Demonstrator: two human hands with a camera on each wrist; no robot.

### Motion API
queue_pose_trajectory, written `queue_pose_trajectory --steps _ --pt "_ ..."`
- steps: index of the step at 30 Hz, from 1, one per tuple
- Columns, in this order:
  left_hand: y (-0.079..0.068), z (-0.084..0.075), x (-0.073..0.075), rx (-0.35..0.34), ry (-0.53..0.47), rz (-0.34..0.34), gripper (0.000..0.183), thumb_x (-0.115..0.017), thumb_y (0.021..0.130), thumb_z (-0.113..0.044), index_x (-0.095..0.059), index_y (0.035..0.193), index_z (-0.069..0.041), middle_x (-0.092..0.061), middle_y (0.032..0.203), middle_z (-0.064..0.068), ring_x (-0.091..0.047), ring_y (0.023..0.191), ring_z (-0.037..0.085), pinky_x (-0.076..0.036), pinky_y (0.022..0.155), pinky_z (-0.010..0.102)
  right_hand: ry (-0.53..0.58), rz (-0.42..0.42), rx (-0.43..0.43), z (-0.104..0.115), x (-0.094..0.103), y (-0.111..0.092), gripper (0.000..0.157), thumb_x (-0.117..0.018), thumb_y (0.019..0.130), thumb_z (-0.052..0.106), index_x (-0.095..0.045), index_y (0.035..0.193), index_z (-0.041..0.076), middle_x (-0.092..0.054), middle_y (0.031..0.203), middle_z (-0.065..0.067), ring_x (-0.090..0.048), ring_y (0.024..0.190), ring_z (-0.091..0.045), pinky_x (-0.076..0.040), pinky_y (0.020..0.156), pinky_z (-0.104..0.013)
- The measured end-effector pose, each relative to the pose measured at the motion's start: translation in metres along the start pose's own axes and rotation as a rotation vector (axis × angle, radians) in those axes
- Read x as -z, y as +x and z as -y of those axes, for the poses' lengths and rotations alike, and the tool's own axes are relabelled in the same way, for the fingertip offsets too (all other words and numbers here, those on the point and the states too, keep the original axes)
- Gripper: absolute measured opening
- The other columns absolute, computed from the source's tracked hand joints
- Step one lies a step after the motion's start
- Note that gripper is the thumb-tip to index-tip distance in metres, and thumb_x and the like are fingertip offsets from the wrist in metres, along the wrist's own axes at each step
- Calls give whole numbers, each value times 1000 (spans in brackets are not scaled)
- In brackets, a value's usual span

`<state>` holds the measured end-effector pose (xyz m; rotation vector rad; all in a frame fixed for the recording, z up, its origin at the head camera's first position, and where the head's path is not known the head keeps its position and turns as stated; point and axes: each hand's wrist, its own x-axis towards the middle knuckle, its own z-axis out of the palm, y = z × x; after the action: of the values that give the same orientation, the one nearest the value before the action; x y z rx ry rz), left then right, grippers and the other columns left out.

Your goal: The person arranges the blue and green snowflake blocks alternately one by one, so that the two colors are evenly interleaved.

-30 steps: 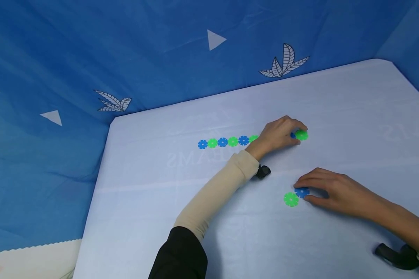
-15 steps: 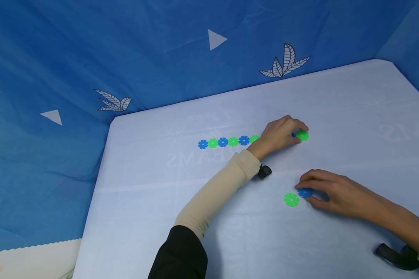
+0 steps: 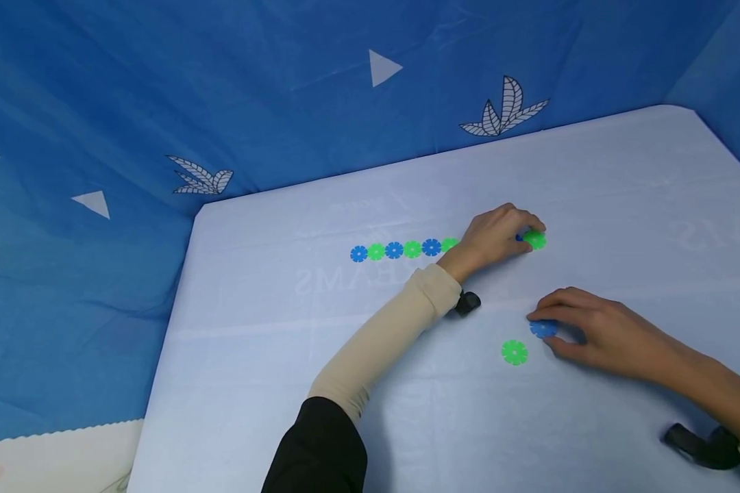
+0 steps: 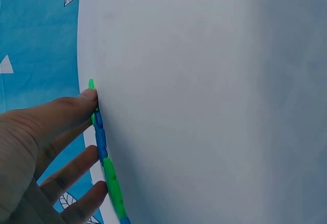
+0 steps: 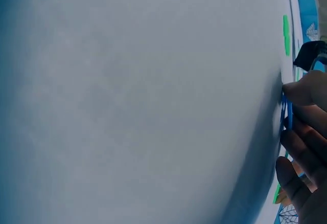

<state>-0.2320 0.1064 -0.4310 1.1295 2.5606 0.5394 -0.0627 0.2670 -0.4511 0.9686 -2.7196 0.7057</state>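
A straight row of interlocking flower discs (image 3: 394, 250), alternating blue and green, lies across the table in the head view. My left hand (image 3: 496, 233) reaches over its right part, thumb and index finger pinching the green disc (image 3: 536, 239) at that end; the hand hides several discs' middle stretch. Nearer me, my right hand (image 3: 604, 335) pinches a single blue disc (image 3: 543, 330) between thumb and fingers. The right wrist view shows this blue disc (image 5: 289, 115) edge-on, slightly above the cloth. A loose green disc (image 3: 514, 352) lies flat to its left, apart from it.
White cloth covers the table (image 3: 234, 383). Behind it hangs a blue curtain (image 3: 296, 89) with leaf and triangle prints. Black wrist-worn devices sit under the left wrist (image 3: 467, 303) and the right wrist (image 3: 706, 448).
My right hand has drawn the blue disc away from the loose green one, moving it up and to the right. My left hand stays almost still at the row's end.
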Motion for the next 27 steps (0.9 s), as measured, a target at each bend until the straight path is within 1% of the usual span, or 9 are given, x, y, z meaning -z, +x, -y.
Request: queue_pose_trajectory --steps 1,3,9,14,17,21,27 --pt "0 0 0 1 0 -1 38 -72 91 -28 -66 129 -29 -62 125 -16 -49 115 -1 -41 91 15 -4 -6 -14 -1 0 1 46 -89 65 15 -74 109 17 -61 111 9 -58 95 -7 -37 89 -4" --pt "0 0 0 3 2 -1 38 -72 91 -28 -66 129 -29 -62 125 -16 -49 115 -1 -41 91 15 -8 -19 -48 -3 0 2 49 -90 62 12 -75 108 17 -61 111 9 -58 95 -8 -36 89 -3" --pt "1 -1 0 12 10 4 37 -72 91 -29 -67 128 -29 -62 123 -17 -50 112 -1 -41 89 14 14 -58 -179 -16 2 7 43 -88 67 10 -75 108 15 -62 110 6 -57 95 -9 -39 80 -8" --pt "2 -1 0 13 9 8 37 -72 91 -28 -67 128 -29 -63 122 -17 -50 111 -1 -42 88 14 32 -78 -249 -31 6 14 39 -86 71 9 -75 108 14 -64 108 1 -58 94 -14 -40 76 -11" --pt "2 -1 0 14 11 12 38 -72 91 -28 -67 128 -29 -63 121 -17 -50 111 -1 -42 88 14 42 -85 -297 -38 7 18 38 -86 72 9 -75 107 13 -65 108 0 -61 95 -19 -39 76 -10" --pt "3 -1 0 9 8 16 37 -73 91 -27 -67 127 -29 -63 120 -17 -50 109 0 -42 87 15 47 -114 -322 -44 7 22 36 -85 72 6 -76 106 11 -67 109 -3 -62 97 -23 -36 77 -8" --pt "4 0 1 8 0 19 36 -74 90 -26 -68 126 -29 -65 119 -17 -51 109 0 -44 85 16 38 -161 -313 -51 7 30 37 -84 71 2 -75 107 7 -67 110 -9 -61 99 -26 -36 75 -13"
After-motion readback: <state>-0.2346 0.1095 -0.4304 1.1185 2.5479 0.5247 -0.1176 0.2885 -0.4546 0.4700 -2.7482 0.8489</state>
